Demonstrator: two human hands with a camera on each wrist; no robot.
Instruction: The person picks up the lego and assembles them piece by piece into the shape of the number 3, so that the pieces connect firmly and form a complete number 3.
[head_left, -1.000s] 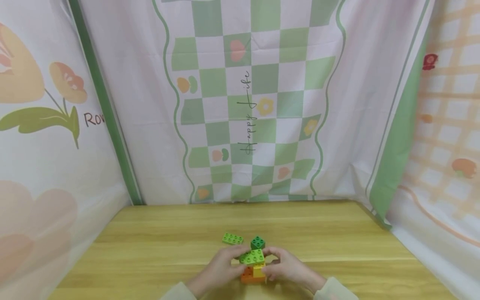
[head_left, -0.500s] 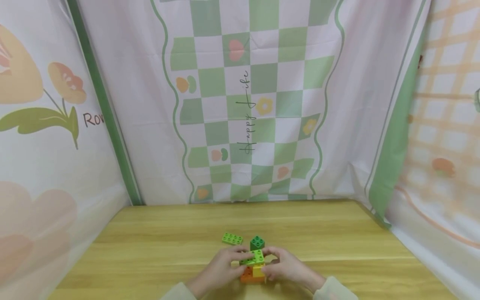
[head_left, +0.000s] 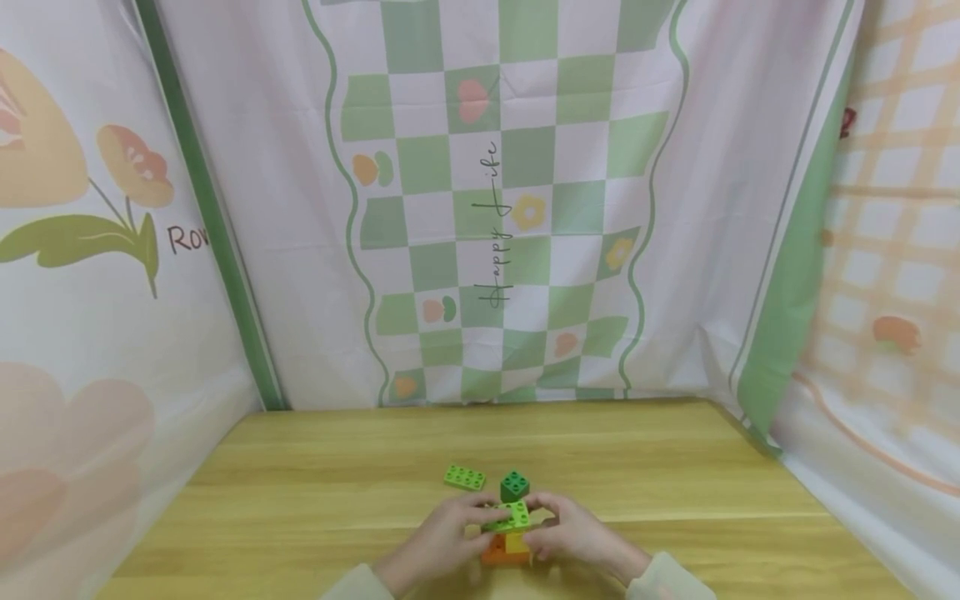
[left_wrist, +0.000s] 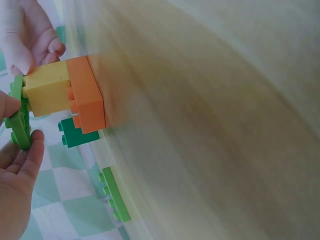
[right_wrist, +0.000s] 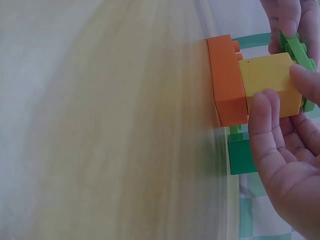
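In the head view my left hand (head_left: 450,533) pinches a lime green flat brick (head_left: 517,514) from its left side, its index finger lying over the studs. This flat brick sits over the yellow brick (left_wrist: 47,87) and juts out past it to the left. Below, the yellow brick stands on one end of an orange brick (left_wrist: 89,95), whose bare studs show beside it. My right hand (right_wrist: 290,175) holds the yellow brick, thumb on one side and fingers around the other, with its fingertips close to the lime flat brick.
A dark green square brick (head_left: 514,485) stands just behind the stack. Another lime green flat brick (head_left: 465,477) lies behind and to the left on the wooden table (head_left: 300,467). Patterned cloth (head_left: 525,208) hangs at the back and both sides.
The left index finger has slid further over the lime flat brick, covering more studs. That brick has shifted slightly to the right. The right hand and other bricks look unmoved.
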